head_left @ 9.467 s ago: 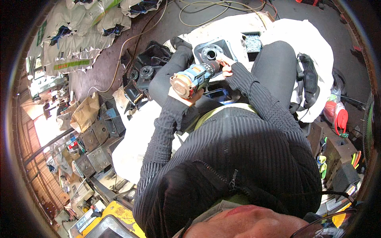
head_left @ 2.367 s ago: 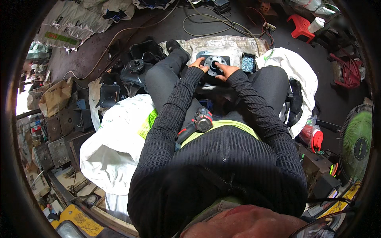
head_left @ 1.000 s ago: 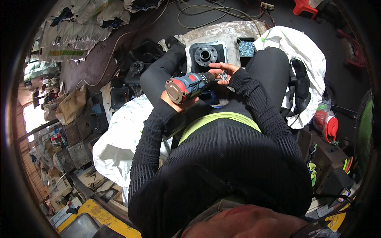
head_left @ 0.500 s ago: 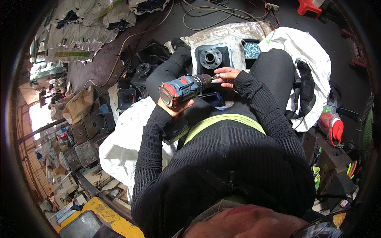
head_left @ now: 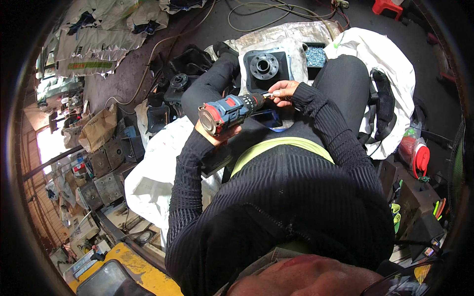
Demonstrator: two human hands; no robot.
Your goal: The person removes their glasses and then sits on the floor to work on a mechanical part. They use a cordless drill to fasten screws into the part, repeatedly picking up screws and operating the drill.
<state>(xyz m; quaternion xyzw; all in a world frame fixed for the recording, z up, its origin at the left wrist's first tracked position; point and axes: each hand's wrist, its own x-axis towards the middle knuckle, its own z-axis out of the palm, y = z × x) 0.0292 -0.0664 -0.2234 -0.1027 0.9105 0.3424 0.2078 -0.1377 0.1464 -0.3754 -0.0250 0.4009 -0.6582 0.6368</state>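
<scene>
A blue and red cordless drill [head_left: 226,112] lies across my lap area, its chuck pointing right. My left hand [head_left: 216,135] is wrapped round it from below, the grip itself hidden by the drill body. At the chuck's tip, the fingers of my right hand [head_left: 284,93] pinch a small, bright piece, too small to name. Just beyond the hands, between my knees, sits a dark metal part with a round, holed flange [head_left: 256,68], on a pale cloth [head_left: 297,58]. Beside it stands a dark box of silvery-blue screws [head_left: 315,56].
More dark flanged parts [head_left: 179,82] lie left of my leg. White sacks [head_left: 148,182] flank me on both sides. Cables [head_left: 256,22] loop over the far floor, near a red stool [head_left: 387,8]. Metal blocks [head_left: 107,188] and a yellow machine panel [head_left: 138,266] stand left.
My right fingers have closed in at the chuck's tip, where a pale shaft showed between them before. The drill stays in my left hand; the view has shifted slightly.
</scene>
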